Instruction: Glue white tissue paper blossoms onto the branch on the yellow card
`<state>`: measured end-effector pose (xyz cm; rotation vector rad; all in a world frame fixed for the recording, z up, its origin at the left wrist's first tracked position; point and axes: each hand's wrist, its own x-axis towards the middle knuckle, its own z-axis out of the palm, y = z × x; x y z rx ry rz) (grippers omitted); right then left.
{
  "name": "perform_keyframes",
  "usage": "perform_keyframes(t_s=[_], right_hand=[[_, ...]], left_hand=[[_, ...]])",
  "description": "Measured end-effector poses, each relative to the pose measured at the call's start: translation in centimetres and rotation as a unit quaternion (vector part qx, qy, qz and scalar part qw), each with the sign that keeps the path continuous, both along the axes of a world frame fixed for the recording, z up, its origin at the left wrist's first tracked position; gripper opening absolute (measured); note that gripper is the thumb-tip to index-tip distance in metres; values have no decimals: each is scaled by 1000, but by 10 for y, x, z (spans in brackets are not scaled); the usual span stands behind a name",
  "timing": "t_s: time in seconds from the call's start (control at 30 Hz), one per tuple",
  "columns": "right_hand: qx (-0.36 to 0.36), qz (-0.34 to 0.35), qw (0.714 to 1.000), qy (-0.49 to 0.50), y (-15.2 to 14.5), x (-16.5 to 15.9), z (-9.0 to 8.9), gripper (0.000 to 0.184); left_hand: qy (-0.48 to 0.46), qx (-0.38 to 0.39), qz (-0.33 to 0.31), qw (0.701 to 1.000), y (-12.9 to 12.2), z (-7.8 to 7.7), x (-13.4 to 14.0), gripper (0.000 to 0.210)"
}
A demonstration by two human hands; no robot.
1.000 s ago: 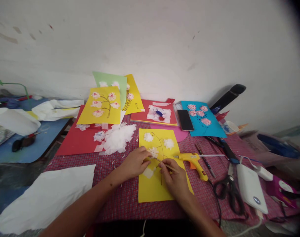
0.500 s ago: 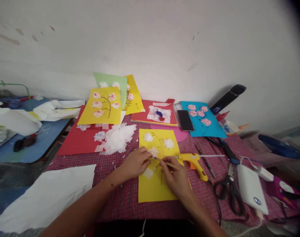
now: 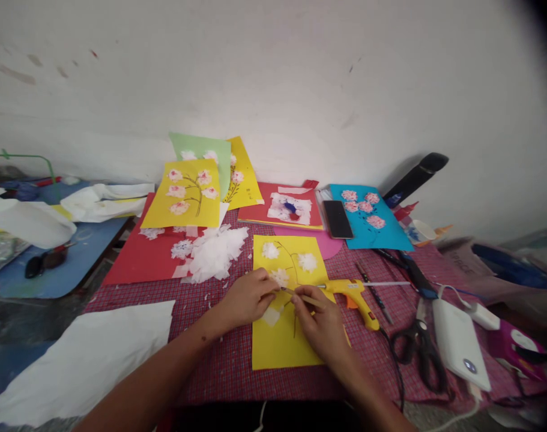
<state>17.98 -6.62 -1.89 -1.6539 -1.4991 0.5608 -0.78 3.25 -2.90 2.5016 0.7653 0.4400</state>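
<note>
A yellow sheet of card lies in front of me, with a drawn branch and several white tissue-paper flowers on it. My right hand grips a thin wooden stick, whose narrow end points left toward my left hand. My left hand is closed in a pinch beside the tissue-paper flower at the card's left side; what its fingertips hold is too small to make out. Just below them, a pale square of tissue rests on the card. Right of the card lies a yellow glue gun.
A heap of white tissue pieces lies on red card at left. Finished flower cards lean against the wall. A phone lies at the back; black scissors and a white power bank are at right. White paper lies front left.
The stick's tip and my left fingertips have shifted very slightly beside the flower. Both hands otherwise keep the same place and grip.
</note>
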Motion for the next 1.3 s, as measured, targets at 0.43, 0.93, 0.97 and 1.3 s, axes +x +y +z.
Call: perform_keyframes(t_s=[0.43, 0.93, 0.97, 1.3], right_hand=[[13, -1, 1000, -2, -2, 0, 2, 11], [22, -21, 1000, 8, -3, 1, 0, 12], [22, -21, 1000, 7, -3, 2, 0, 12], [28, -6, 1000, 3, -4, 2, 0, 11]], left_hand=[[57, 33, -5, 998, -2, 2, 2, 13], [49, 39, 23, 998, -2, -2, 3, 8], [50, 39, 24, 998, -2, -2, 3, 8], [56, 48, 32, 997, -2, -3, 3, 8]])
